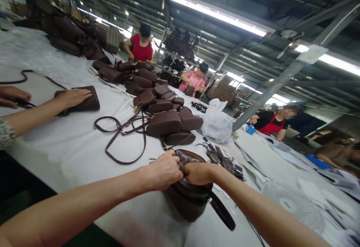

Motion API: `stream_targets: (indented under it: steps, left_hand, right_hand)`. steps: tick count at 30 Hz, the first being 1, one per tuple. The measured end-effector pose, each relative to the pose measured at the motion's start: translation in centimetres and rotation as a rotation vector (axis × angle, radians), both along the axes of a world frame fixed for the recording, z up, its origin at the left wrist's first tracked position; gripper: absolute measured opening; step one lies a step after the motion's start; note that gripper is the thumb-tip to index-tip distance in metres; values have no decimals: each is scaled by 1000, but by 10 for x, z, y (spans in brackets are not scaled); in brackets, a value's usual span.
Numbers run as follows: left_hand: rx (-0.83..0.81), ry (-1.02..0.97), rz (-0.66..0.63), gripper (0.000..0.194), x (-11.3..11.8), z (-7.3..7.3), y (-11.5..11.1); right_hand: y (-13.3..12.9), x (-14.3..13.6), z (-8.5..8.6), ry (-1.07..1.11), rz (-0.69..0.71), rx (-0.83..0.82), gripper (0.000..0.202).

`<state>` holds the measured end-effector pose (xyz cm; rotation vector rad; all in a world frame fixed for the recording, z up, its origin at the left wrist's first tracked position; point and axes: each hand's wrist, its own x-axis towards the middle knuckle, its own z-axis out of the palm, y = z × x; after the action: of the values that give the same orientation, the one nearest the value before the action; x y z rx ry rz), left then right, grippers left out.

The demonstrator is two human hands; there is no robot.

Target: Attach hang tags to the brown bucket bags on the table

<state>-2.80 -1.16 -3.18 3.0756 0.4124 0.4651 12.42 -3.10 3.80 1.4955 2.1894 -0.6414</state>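
A dark brown handbag stands in front of me on the white-covered table, its top opening gaping. My left hand is closed on the near left of its rim, fingers bunched around the edge. Right beside it, my right hand is closed on the material at the opening, with its fingertips hidden in the folds. A dark wrist strap hangs off the bag's right side and lies on the table. Just beyond the bag are more brown handbags, grouped together, with a thin looped shoulder strap beside them.
At left, a co-worker's hand rests on another brown bag. A white plastic bag and dark straps with tags lie right of the bags. A white fan is at right. Several people work farther off.
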Motion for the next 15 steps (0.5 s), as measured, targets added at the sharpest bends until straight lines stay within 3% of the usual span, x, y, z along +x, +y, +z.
stream_targets:
  steps: [2, 4, 6, 8, 10, 12, 15]
  left_hand:
    - [19, 21, -20, 13, -4, 7, -3]
    - [45, 16, -33, 14, -5, 15, -8]
    - [55, -14, -36, 16, -5, 20, -13]
    - [47, -28, -49, 17, -4, 20, -14]
    - [36, -19, -82, 14, -2, 18, -14]
    - [29, -4, -138, 9, 1, 14, -13]
    - [-6, 27, -252, 13, 5, 14, -17]
  right_hand:
    - [-13, 9, 26, 29, -33, 18, 19]
    - [-33, 18, 47, 21, -118, 143, 24]
    - [-56, 28, 54, -59, -200, 199, 33]
    - [-77, 37, 47, -123, -234, 174, 32]
    - [-89, 43, 33, -59, -243, 208, 16]
    - [-89, 48, 21, 157, -307, 261, 5]
    - [-76, 50, 13, 583, -483, 182, 12]
